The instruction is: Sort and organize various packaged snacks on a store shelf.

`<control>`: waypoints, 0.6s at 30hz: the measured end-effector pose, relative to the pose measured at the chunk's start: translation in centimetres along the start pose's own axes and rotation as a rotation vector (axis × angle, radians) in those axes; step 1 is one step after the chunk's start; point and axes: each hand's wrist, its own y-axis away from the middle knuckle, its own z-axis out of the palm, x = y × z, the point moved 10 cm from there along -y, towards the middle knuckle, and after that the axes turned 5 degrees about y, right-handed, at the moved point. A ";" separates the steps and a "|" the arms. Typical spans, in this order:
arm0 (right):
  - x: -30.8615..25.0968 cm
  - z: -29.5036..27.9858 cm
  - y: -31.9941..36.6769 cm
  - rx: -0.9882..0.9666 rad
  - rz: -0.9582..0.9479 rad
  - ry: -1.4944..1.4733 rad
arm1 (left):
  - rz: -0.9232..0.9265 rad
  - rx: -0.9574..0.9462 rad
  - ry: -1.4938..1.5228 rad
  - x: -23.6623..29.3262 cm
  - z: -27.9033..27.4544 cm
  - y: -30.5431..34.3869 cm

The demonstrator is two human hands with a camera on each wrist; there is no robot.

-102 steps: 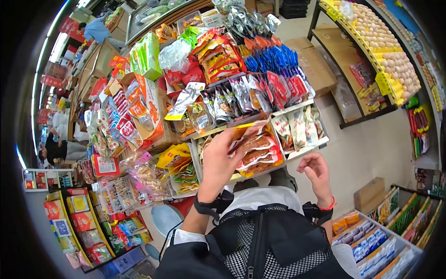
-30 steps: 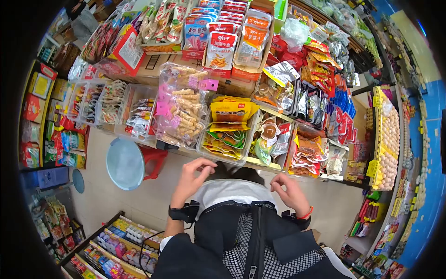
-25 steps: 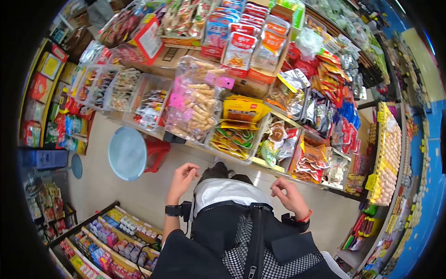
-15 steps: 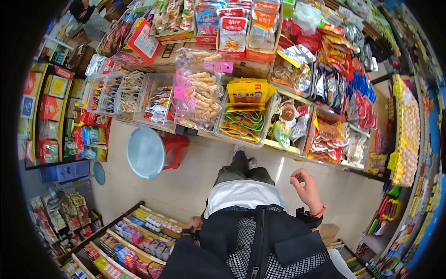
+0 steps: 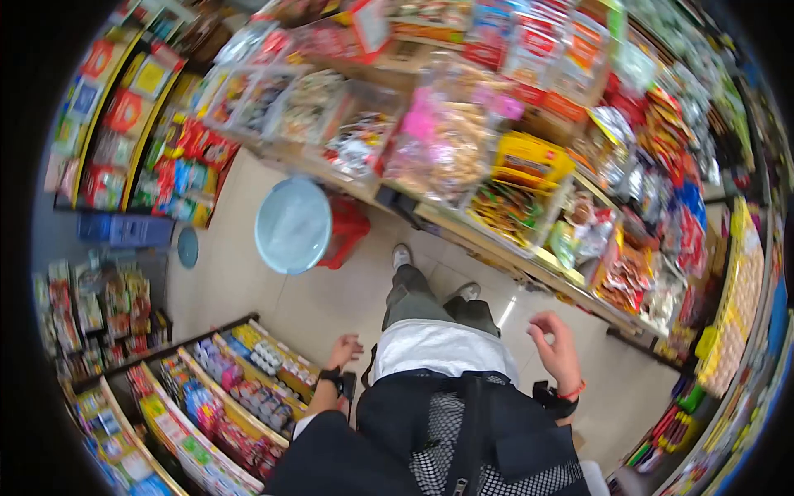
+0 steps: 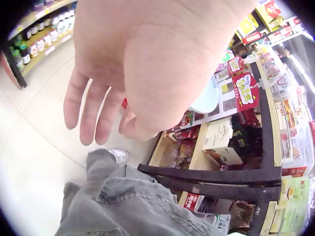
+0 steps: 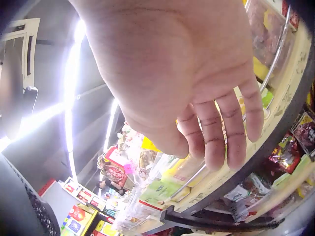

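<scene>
My left hand [image 5: 344, 352] hangs low beside my left hip in the head view, holding nothing. In the left wrist view its fingers [image 6: 89, 115] dangle loosely above the floor and my trouser leg. On the other side my right hand [image 5: 556, 350] is lifted before my body, also with nothing in it. Its fingers [image 7: 215, 135] are relaxed in the right wrist view, seen against the snack stand. Nearest to that hand in the head view are the tubs at the stand's right end, with red-and-orange snack packets [image 5: 626, 279] and white packets [image 5: 662, 299].
A snack stand [image 5: 513, 263] runs diagonally ahead, bearing yellow packets [image 5: 533, 161] and bagged twisted snacks [image 5: 451, 145]. A light-blue basin [image 5: 293, 225] sits on a red stool [image 5: 346, 233]. Stepped shelves [image 5: 240, 388] stand at lower left, egg trays [image 5: 729, 298] at right.
Earlier my left hand was at a tub of red-and-orange packets; it has since drawn back and dropped to my side. The view has turned left, and the stand has shifted rightward.
</scene>
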 end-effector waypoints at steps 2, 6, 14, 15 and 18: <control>1.5 0.4 0.6 0.008 0.053 0.033 | 0.098 -0.018 -0.085 3.2 0.1 -2.2; 0.9 2.3 0.2 0.024 0.134 0.101 | 0.242 0.004 -0.142 10.5 -2.1 -5.4; -8.9 12.9 -5.3 -0.114 0.178 0.063 | 0.715 0.382 -0.472 21.1 -13.9 -14.4; -10.1 14.5 -5.6 -0.165 0.202 0.096 | 0.842 0.469 -0.571 23.3 -14.5 -13.9; -11.3 17.5 -5.0 -0.233 0.331 0.122 | 0.427 0.189 -0.532 27.8 -14.6 -18.7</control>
